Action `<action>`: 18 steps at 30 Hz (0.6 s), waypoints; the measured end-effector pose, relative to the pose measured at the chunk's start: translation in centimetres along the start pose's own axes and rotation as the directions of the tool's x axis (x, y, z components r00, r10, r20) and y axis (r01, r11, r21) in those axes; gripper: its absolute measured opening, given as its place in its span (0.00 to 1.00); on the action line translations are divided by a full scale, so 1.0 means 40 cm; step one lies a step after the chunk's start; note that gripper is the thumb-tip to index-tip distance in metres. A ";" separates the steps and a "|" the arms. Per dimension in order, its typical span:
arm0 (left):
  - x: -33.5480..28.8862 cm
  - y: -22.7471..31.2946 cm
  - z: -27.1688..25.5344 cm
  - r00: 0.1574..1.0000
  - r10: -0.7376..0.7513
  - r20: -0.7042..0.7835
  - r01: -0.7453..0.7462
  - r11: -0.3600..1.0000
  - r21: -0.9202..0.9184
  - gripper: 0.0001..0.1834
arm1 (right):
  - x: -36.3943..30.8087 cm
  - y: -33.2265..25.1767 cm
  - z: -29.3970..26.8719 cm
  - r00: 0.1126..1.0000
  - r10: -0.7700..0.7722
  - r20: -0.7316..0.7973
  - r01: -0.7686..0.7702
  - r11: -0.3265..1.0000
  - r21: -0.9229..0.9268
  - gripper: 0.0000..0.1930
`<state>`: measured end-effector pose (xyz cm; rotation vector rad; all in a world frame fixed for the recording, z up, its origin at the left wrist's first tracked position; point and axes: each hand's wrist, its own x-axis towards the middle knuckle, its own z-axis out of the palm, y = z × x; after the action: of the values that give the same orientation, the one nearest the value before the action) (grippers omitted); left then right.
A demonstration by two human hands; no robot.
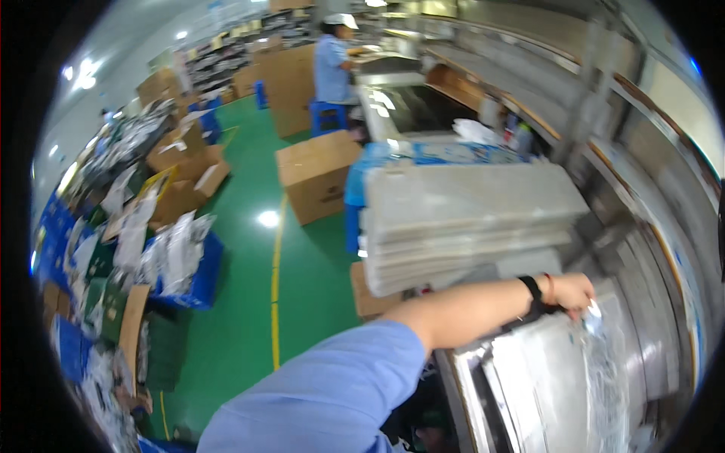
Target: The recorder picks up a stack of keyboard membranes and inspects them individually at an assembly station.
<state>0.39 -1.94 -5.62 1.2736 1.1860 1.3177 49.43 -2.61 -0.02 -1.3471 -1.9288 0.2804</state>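
Near the far edge of the desk (459, 396), apparently pinching clear plastic (602, 374) with closed fingers of the left hand (568, 292); might tear it by tugging too hard.

Green floor (240, 302), yellow line (276, 302) along it. Carton (316, 172) stands right of line. Person (330, 68) in white cap (340, 20) near blue stool (328, 113). Blue bin (209, 273) stands left.

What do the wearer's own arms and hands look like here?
Only the left arm shows: a light-blue sleeve ending near the elbow, a black band at the wrist and a thin reddish bracelet beside it, nearer the ungloved left hand. The right hand is out of view.
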 end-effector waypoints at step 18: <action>0.001 0.009 -0.017 0.993 -0.120 -0.013 0.118 0.987 -0.112 0.12 | 0.022 0.135 0.017 0.988 0.154 0.001 -0.118 0.751 0.650 0.19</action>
<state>-0.31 -1.95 -5.27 1.0964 1.1675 1.2927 52.65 0.58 -3.14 -0.9961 -1.4682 0.8933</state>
